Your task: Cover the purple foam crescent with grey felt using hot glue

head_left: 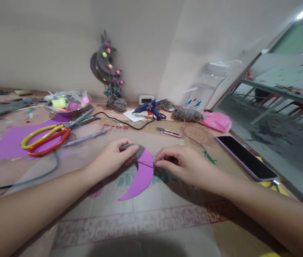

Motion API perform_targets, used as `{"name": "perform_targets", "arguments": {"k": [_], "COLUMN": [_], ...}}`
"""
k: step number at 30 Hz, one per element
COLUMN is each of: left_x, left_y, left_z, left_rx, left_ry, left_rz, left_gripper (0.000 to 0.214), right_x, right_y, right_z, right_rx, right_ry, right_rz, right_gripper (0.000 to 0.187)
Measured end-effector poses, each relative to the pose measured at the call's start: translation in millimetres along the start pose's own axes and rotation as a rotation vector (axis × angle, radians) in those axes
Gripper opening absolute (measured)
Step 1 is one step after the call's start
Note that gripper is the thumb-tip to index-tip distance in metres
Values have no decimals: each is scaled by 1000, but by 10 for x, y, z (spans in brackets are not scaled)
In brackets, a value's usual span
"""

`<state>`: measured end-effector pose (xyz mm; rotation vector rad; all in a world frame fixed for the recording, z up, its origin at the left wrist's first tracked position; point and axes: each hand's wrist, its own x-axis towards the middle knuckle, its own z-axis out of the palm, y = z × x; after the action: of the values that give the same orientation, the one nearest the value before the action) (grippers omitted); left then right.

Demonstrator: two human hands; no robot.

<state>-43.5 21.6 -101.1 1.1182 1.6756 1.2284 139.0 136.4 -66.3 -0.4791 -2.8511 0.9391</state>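
We note: left hand (114, 157), grip closed on purple crescent (142, 178) at far tip; right hand (183, 166), grip pinching twine (146, 162) just right of it. Step, we judge: wrapping. Next move calls for taut twine.

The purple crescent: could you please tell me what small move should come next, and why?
Probably bring the right hand over the purple crescent for another turn of grey yarn: the left hand pins the wrapped tip and a taut strand crosses the bare purple.

Over the desk (167, 214), the left hand (114, 157) pinched a purple crescent (142, 176) while the right hand (183, 166) pulled a thin string (146, 162) across it.
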Motion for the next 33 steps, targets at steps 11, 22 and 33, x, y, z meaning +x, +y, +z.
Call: {"name": "perform_targets", "arguments": {"k": [11,22,33], "left_x": [-30,-28,-36], "left_y": [2,33,-89], "left_z": [-1,6,-3], "left_rx": [63,15,-48], "left_ry": [-18,-61,-152], "left_rz": [-16,-93,-120], "left_gripper": [27,27,28], "right_x": [138,161,161], "right_y": [87,253,239], "right_z": [83,146,187], "right_rx": [-12,-3,47], "right_ry": [316,260,311], "right_rz": [-10,51,69], "right_gripper": [14,11,14]}}
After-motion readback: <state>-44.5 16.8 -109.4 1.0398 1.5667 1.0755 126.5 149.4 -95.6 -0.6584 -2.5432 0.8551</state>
